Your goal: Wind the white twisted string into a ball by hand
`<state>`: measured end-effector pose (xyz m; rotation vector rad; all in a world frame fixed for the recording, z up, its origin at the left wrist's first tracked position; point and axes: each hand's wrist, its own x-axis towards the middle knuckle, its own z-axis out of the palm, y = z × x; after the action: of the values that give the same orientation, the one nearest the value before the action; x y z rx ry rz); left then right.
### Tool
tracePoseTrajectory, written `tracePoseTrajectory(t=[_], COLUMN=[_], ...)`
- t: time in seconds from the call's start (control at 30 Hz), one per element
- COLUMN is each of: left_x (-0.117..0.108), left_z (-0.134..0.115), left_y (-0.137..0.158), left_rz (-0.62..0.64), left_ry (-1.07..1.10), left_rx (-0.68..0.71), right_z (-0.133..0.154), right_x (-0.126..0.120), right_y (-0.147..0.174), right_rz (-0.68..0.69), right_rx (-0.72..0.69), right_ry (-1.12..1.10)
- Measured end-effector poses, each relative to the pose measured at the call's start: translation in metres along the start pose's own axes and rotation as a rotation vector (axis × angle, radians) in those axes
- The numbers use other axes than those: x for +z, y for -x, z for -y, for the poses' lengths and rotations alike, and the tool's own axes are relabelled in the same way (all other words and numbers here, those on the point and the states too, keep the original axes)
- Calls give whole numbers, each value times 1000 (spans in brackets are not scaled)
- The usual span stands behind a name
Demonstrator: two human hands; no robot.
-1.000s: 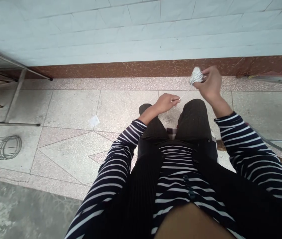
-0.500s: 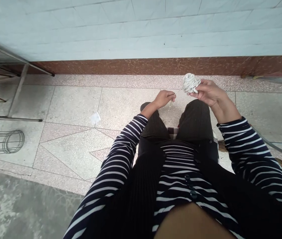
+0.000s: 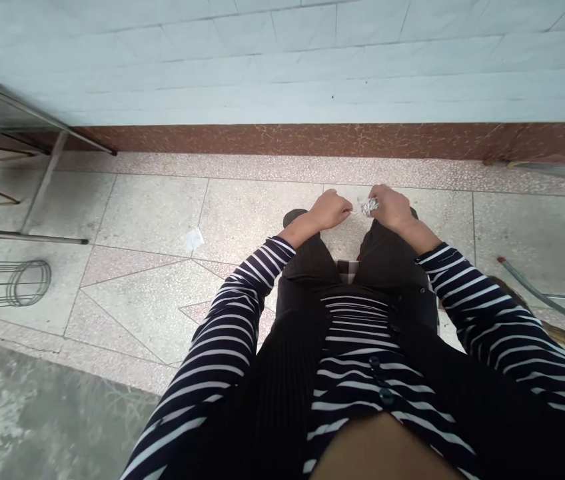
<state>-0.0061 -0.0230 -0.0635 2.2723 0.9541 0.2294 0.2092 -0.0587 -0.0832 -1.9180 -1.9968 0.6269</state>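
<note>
While the person sits with both hands above the knees, the right hand (image 3: pixel 391 208) has its grip closed round a small white ball of string (image 3: pixel 369 206), mostly hidden in the fist. The left hand (image 3: pixel 330 208) pinches what looks like a thin strand (image 3: pixel 355 213) leading to it, though the strand is barely visible. Winding well likely means keeping that strand taut and turning the ball evenly. Counted: one ball, one strand, one paper scrap (image 3: pixel 194 238) on the floor (image 3: pixel 152 213), one wire cage (image 3: pixel 10 283).
</note>
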Motion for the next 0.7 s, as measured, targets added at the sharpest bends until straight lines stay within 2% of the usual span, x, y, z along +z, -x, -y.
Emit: tracePoseTrajectory(t=[0.13,0.23,0.37,0.5,0.57,0.7], left_x=[2,4,11,24,28,25], left_z=[6,10,14,14,11,6], left_y=[-10,-17,-23,-22,-17,1], left_rz=[-59,-112,-162,-183,-185,-131], left_ry=[-33,155,601,814,872,989], left_rx=[73,-14,-242,-360,-352,-207], right_z=[7,11,14,18,19,23], right_x=[-4,-8,-11,-12,-12,-14], right_y=[1,5,15,17,14,6], right_rz=[313,386,361,233,155,43], right_rx=[28,107,230,287,286,198], right_ry=[-403,-756,-1140,-1256,-1253,-1128])
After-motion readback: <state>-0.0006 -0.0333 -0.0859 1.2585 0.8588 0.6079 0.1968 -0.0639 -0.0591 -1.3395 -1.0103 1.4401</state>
